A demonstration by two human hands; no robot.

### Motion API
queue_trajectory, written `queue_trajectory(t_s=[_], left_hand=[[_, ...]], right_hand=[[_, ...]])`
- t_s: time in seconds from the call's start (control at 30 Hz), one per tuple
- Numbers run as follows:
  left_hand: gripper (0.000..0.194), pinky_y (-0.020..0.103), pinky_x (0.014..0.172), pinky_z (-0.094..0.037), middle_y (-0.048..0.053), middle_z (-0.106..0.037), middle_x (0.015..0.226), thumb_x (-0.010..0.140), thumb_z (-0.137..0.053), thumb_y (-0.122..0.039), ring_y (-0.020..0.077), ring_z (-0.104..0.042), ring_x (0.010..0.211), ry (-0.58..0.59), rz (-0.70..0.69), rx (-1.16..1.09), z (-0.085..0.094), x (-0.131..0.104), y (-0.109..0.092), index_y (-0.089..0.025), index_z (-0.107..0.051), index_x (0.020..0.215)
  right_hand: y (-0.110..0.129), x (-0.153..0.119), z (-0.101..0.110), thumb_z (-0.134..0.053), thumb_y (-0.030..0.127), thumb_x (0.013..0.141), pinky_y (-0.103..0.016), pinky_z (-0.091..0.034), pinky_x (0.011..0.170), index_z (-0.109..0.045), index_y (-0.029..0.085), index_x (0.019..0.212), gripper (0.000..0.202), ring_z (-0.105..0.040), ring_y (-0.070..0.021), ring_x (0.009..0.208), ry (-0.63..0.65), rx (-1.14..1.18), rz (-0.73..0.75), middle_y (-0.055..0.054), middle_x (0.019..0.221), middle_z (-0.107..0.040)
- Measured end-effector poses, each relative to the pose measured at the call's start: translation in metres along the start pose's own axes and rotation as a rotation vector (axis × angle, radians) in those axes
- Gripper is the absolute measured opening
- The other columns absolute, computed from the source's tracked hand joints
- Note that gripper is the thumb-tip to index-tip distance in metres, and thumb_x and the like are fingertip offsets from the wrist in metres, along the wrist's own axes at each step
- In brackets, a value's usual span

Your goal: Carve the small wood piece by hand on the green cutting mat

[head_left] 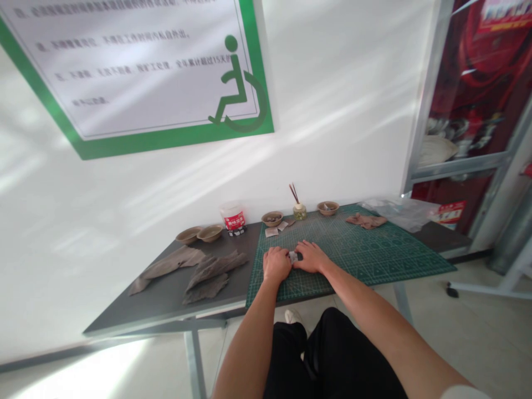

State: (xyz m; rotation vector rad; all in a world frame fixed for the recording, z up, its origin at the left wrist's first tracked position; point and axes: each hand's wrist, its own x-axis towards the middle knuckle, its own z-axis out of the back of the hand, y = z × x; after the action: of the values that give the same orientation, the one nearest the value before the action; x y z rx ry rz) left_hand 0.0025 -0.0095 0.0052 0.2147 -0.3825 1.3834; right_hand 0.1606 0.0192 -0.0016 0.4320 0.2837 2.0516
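Both hands rest low over the green cutting mat (353,249), close together near its front left part. Between them sits a small white piece with a dark end (293,256), too small to name. My left hand (277,263) is closed with curled fingers at the piece's left side. On the other side my right hand (312,257) grips it, thumb nearer me and fingers beyond. The fingertips are partly hidden. Just past the left hand, small pale square pieces (271,233) lie on the mat beside a bowl of small items (272,218).
Grey-brown cloths (214,271) lie on the dark table (137,313) at left. Two bowls (210,233), a red-labelled plastic tub (234,219), a reed diffuser (299,211) and another bowl (328,208) line the wall. At right are a crumpled pinkish cloth (366,221) and clear plastic bags (403,210).
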Motion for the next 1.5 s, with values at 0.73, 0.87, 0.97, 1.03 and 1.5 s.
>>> queue_trajectory(t_s=[0.73, 0.87, 0.97, 1.03, 1.5], left_hand=[[0.026, 0.041, 0.103, -0.021, 0.001, -0.065, 0.099, 0.082, -0.043, -0.026, 0.0198, -0.048, 0.103, -0.003, -0.068, -0.044, 0.0069, -0.0042, -0.0056, -0.029, -0.068, 0.090], [0.027, 0.044, 0.106, -0.016, 0.002, -0.066, 0.099, 0.082, -0.043, -0.024, 0.0206, -0.048, 0.104, 0.005, 0.007, -0.023, 0.0089, -0.0047, -0.0070, -0.029, -0.069, 0.089], [0.028, 0.043, 0.106, -0.016, 0.002, -0.067, 0.097, 0.083, -0.042, -0.024, 0.0203, -0.049, 0.103, 0.003, 0.023, -0.027, 0.0083, -0.0039, -0.0066, -0.028, -0.069, 0.087], [0.029, 0.043, 0.105, -0.017, 0.002, -0.067, 0.096, 0.083, -0.041, -0.023, 0.0199, -0.049, 0.102, -0.010, 0.009, -0.034, 0.0067, -0.0036, -0.0055, -0.027, -0.070, 0.086], [0.028, 0.040, 0.102, -0.021, 0.003, -0.067, 0.099, 0.081, -0.043, -0.023, 0.0206, -0.049, 0.103, 0.006, -0.014, -0.028, 0.0099, -0.0053, -0.0066, -0.027, -0.070, 0.089]], right_hand=[[0.0023, -0.0022, 0.0029, -0.052, 0.051, 0.075, -0.047, -0.015, 0.107, -0.053, 0.022, 0.117, 0.051, -0.023, -0.0276, 0.133, 0.006, -0.007, -0.008, -0.008, 0.138, -0.040], [0.0043, -0.0030, 0.0045, -0.056, 0.051, 0.072, -0.047, -0.015, 0.107, -0.052, 0.023, 0.118, 0.053, -0.023, -0.0278, 0.133, 0.018, -0.003, -0.016, -0.007, 0.138, -0.040], [0.0044, -0.0028, 0.0042, -0.057, 0.051, 0.072, -0.046, -0.015, 0.107, -0.051, 0.022, 0.119, 0.056, -0.023, -0.0278, 0.134, 0.025, -0.005, -0.022, -0.008, 0.141, -0.037], [0.0038, -0.0024, 0.0034, -0.056, 0.052, 0.072, -0.047, -0.015, 0.107, -0.051, 0.022, 0.119, 0.056, -0.023, -0.0280, 0.134, 0.022, -0.006, -0.021, -0.008, 0.141, -0.036], [0.0033, -0.0028, 0.0041, -0.055, 0.051, 0.073, -0.046, -0.015, 0.107, -0.053, 0.022, 0.118, 0.053, -0.023, -0.0276, 0.134, 0.012, -0.004, -0.010, -0.008, 0.139, -0.039]])
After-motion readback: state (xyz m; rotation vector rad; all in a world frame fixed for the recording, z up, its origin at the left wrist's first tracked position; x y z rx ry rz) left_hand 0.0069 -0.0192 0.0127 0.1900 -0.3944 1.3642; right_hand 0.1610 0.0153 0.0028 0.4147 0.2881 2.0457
